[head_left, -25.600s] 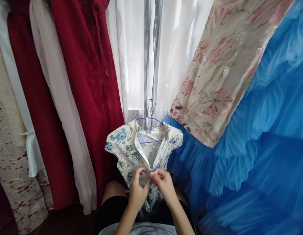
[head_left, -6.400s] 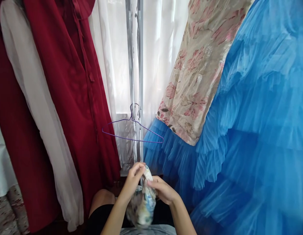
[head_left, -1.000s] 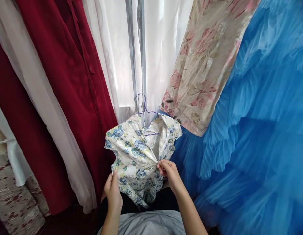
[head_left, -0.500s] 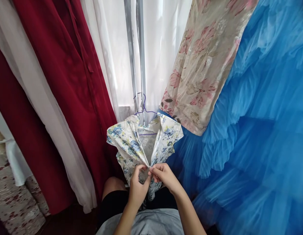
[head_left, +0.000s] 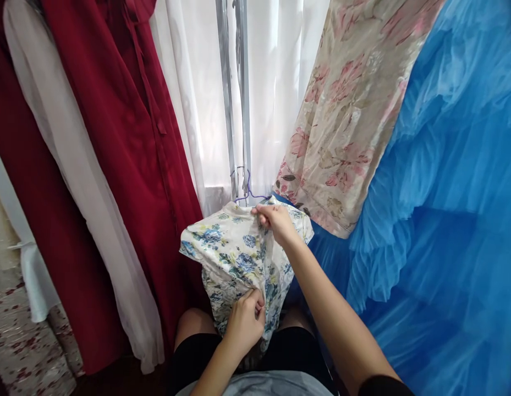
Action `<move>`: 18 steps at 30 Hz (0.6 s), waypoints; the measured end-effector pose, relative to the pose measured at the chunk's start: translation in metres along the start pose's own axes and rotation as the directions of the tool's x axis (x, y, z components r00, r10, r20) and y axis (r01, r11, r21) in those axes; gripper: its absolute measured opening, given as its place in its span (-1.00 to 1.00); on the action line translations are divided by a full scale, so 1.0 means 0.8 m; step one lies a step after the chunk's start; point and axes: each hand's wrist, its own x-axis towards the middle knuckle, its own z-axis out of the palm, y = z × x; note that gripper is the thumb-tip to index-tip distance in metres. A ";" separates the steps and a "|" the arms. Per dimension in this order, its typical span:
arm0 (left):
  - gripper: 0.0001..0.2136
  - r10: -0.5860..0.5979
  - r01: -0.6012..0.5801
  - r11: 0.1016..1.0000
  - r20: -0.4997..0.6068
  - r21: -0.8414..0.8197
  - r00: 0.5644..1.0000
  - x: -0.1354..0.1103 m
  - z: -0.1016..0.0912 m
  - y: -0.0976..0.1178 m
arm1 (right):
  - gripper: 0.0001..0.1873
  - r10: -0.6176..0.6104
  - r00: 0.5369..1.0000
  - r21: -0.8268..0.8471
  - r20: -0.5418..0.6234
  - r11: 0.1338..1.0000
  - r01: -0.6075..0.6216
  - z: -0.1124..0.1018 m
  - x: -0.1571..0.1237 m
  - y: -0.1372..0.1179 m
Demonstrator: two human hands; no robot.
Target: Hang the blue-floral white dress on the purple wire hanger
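Right hand (head_left: 278,223) has risen above left hand (head_left: 245,320), both pinching one garment (head_left: 230,250)

Between our left hand (head_left: 243,323) and right hand (head_left: 275,221) we see the floral garment (head_left: 224,245), thin, lightly creased cloth, mostly matt. Just beyond the right hand, the hanger (head_left: 250,191) looks like smooth wire, the rails (head_left: 245,110) like faintly glossy metal. Right of that hand spreads gauzy, ruffled blue tulle (head_left: 453,176); left of both, smooth red cloth (head_left: 127,148).
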 end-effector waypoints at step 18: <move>-0.84 0.489 -0.408 0.866 -0.324 0.289 0.810 0.205 -0.164 0.106 | -0.69 -0.197 0.980 -0.254 0.032 0.947 0.198 0.001 -0.023 0.041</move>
